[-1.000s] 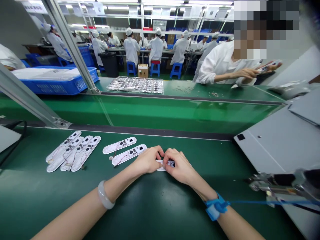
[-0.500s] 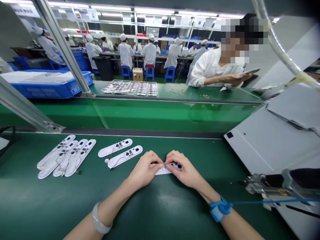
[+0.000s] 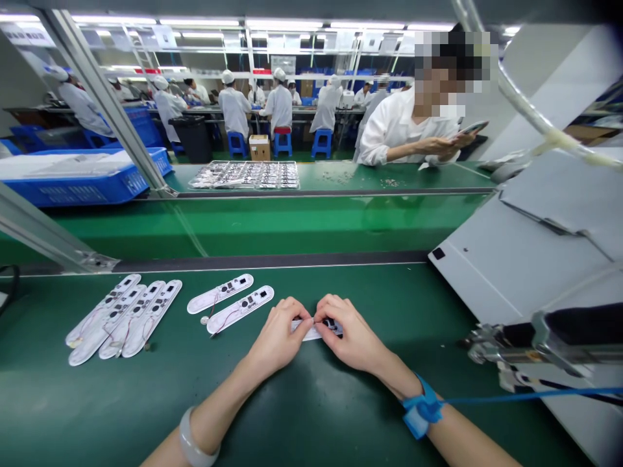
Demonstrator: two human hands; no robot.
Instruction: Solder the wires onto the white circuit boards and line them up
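Workshop floor, brightly lit: workers in white [image 3: 233,109] along a distant bench, with blue stools [image 3: 237,144]. Across the divider from you: one co-worker [image 3: 389,126], white coat, holding a flat device [image 3: 472,128]; one component tray [image 3: 246,175]; one blue basket [image 3: 87,185] at the left.

Workbench [image 3: 243,408], green, your own: far edge marked by a dark rail [image 3: 272,261].

White circuit strip [image 3: 311,335], one: flat on the workbench, short of the far edge, midway along it, partly covered by your fingers.

Left hand [image 3: 281,334], yours: thumb and forefinger drawn together at the strip; pale bangle [image 3: 195,442] at the forearm. Right hand [image 3: 348,334], yours: fingers bent, tips meeting those of the left over the strip; blue strap [image 3: 419,408] at the wrist. Whether either grips the strip itself or a small part on it, you cannot tell; the fingers hide it.

Loose pair of strips [image 3: 241,310]: left of your hands, slanted, with thin wires and a small disc [image 3: 204,320].

Overlapping group of four strips [image 3: 152,318]: towards the far left corner.

Grey casing [image 3: 525,253] and metal fixture [image 3: 535,350]: right side.
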